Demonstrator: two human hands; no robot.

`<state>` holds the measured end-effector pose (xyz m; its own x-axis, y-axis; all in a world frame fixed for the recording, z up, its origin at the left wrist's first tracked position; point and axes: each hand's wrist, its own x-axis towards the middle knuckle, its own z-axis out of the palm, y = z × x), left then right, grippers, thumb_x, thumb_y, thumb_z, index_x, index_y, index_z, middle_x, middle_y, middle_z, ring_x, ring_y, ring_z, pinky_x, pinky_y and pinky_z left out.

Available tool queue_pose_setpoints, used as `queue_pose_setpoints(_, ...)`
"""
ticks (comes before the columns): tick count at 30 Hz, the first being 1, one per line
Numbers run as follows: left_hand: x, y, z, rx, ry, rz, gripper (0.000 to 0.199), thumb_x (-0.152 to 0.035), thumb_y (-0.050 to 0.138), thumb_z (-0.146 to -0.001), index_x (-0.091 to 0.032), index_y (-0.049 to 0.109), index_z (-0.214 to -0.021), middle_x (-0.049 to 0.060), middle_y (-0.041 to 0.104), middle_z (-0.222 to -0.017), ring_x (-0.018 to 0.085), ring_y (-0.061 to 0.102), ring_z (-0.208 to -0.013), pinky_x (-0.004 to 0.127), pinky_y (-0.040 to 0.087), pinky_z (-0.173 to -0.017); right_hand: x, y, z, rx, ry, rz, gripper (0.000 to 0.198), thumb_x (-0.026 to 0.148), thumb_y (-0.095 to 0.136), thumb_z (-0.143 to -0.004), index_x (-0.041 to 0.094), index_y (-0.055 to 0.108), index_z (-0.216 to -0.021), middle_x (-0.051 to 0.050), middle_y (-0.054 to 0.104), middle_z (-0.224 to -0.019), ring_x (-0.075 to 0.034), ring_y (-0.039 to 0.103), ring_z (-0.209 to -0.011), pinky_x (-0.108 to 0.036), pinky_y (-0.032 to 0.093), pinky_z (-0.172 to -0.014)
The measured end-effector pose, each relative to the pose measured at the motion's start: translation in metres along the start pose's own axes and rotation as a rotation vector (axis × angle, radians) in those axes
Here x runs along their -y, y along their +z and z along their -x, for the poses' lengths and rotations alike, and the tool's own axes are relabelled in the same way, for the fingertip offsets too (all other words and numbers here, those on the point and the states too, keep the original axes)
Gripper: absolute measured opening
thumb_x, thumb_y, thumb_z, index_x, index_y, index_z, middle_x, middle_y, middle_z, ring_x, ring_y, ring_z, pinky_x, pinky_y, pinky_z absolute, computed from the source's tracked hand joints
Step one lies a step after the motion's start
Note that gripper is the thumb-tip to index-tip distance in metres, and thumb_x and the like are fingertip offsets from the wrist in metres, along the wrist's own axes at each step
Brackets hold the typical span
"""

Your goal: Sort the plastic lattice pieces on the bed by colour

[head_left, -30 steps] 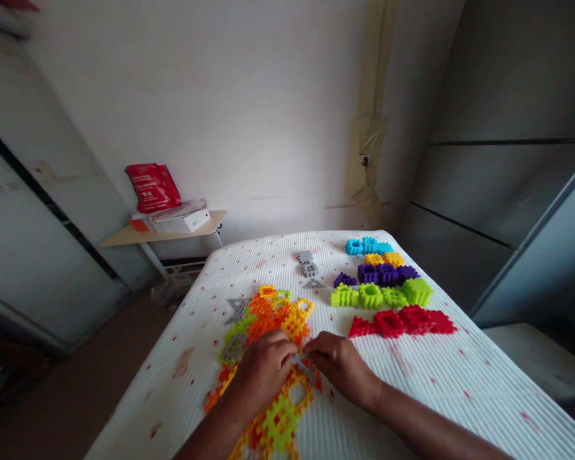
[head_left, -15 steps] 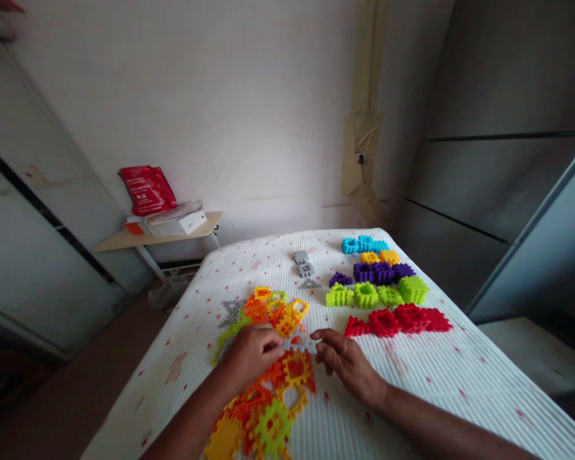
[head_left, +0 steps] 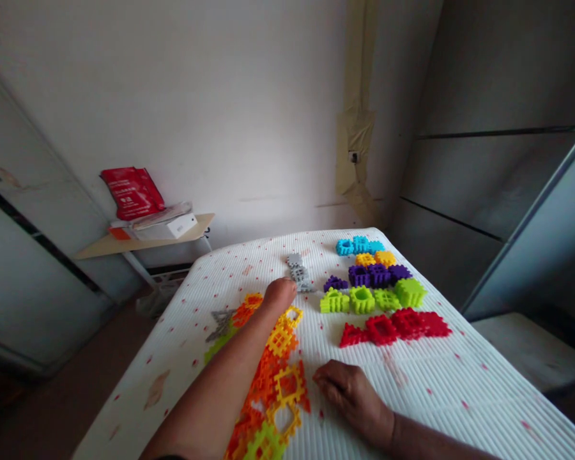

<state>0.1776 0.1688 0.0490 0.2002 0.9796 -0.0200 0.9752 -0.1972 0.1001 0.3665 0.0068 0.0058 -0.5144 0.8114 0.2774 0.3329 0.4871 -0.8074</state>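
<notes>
My left hand (head_left: pixel 281 292) reaches across the loose pile to the small row of grey interlocking tiles (head_left: pixel 295 260). Its fingers are closed at the near end of that row, on a grey tile (head_left: pixel 301 278) that my knuckles partly cover. My right hand (head_left: pixel 349 388) rests on the bed to the right of the pile, fingers curled in with nothing visible in them. Beneath my left forearm spreads the mixed pile of orange tiles (head_left: pixel 263 378), yellow tiles (head_left: pixel 287 383) and green tiles (head_left: pixel 264 442); the forearm hides part of it.
Colour-sorted rows stand on the right: blue tiles (head_left: pixel 360 245), yellow-orange tiles (head_left: pixel 384 258), purple tiles (head_left: pixel 378 275), lime tiles (head_left: pixel 362 299) and red tiles (head_left: pixel 406 323). A grey star-shaped piece (head_left: pixel 220 323) lies left of the pile. A side table (head_left: pixel 199 231) bears a red bag (head_left: pixel 133 193).
My left hand has moved forward from the pile to the grey row, and the grey tile between my hands has left the pile. My right hand has drawn back and curled its fingers.
</notes>
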Motion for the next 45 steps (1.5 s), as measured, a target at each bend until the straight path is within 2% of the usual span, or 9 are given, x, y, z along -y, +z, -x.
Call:
queue_pose_setpoints(3,0.002,0.008,-0.009,0.052,-0.009,-0.031,0.033,-0.034,0.051,-0.085,-0.017,0.052,-0.113,0.008,0.056,-0.114,0.019,0.057,-0.096,0.040,0.049,-0.080,0.001,0.000,0.000,0.012,-0.013,0.004,0.023,0.022,0.039,-0.089,0.016,0.061,-0.083,-0.004,0.062,-0.076,-0.011,0.057,-0.069,-0.018,0.042,-0.063)
queue_pose_setpoints(13,0.003,0.010,-0.010,0.126,-0.037,-0.098,0.032,-0.033,0.051,-0.085,-0.017,0.053,-0.113,0.008,0.055,-0.115,0.019,0.056,-0.097,0.040,0.049,-0.081,0.000,0.000,-0.002,0.037,0.009,0.020,0.019,0.017,0.043,-0.085,0.016,0.062,-0.085,-0.003,0.063,-0.078,-0.011,0.058,-0.071,-0.019,0.043,-0.065)
queue_pose_setpoints(22,0.001,0.008,-0.011,0.099,-0.059,-0.099,0.030,-0.035,0.051,-0.085,-0.016,0.056,-0.108,0.008,0.059,-0.109,0.018,0.058,-0.095,0.039,0.048,-0.081,0.002,0.000,-0.001,0.051,0.015,0.036,0.021,0.015,0.042,-0.084,0.017,0.063,-0.086,-0.003,0.064,-0.080,-0.012,0.059,-0.072,-0.020,0.044,-0.067)
queue_pose_setpoints(27,0.004,0.011,-0.013,0.051,-0.079,-0.073,0.020,-0.032,0.051,-0.081,-0.022,0.067,-0.089,0.007,0.068,-0.090,0.020,0.063,-0.089,0.028,0.045,-0.072,0.002,-0.001,-0.001,0.057,0.017,0.051,0.020,0.014,0.043,-0.083,0.017,0.063,-0.086,-0.003,0.064,-0.079,-0.012,0.059,-0.072,-0.020,0.043,-0.066)
queue_pose_setpoints(32,0.006,0.014,-0.014,0.024,-0.082,-0.049,0.019,-0.030,0.052,-0.078,-0.024,0.069,-0.086,0.005,0.070,-0.086,0.018,0.064,-0.083,0.024,0.042,-0.067,0.000,0.000,-0.001,0.063,0.001,0.037,0.020,0.013,0.044,-0.081,0.017,0.063,-0.087,-0.003,0.064,-0.082,-0.012,0.058,-0.074,-0.020,0.044,-0.069)
queue_pose_setpoints(38,0.007,0.012,-0.010,0.021,-0.042,-0.029,0.019,-0.028,0.051,-0.079,-0.022,0.068,-0.083,0.004,0.070,-0.084,0.017,0.063,-0.082,0.024,0.041,-0.067,-0.001,0.002,0.000,0.060,0.000,0.060,0.020,0.014,0.043,-0.082,0.018,0.063,-0.086,-0.003,0.064,-0.080,-0.012,0.058,-0.073,-0.020,0.043,-0.068)
queue_pose_setpoints(42,0.010,0.011,-0.007,0.041,-0.003,-0.020,0.017,-0.027,0.052,-0.080,-0.020,0.067,-0.083,0.004,0.068,-0.087,0.017,0.062,-0.087,0.026,0.043,-0.073,0.003,0.000,-0.001,0.073,0.004,0.067,0.021,0.017,0.042,-0.084,0.017,0.063,-0.086,-0.003,0.064,-0.080,-0.012,0.058,-0.073,-0.020,0.043,-0.068)
queue_pose_setpoints(45,0.010,0.010,-0.004,0.070,0.005,-0.024,0.021,-0.032,0.052,-0.084,-0.017,0.063,-0.093,0.006,0.064,-0.096,0.017,0.059,-0.090,0.033,0.046,-0.079,0.005,-0.002,-0.001,0.080,-0.001,0.058,0.022,0.019,0.041,-0.086,0.018,0.063,-0.087,-0.004,0.065,-0.080,-0.012,0.059,-0.073,-0.021,0.044,-0.067)
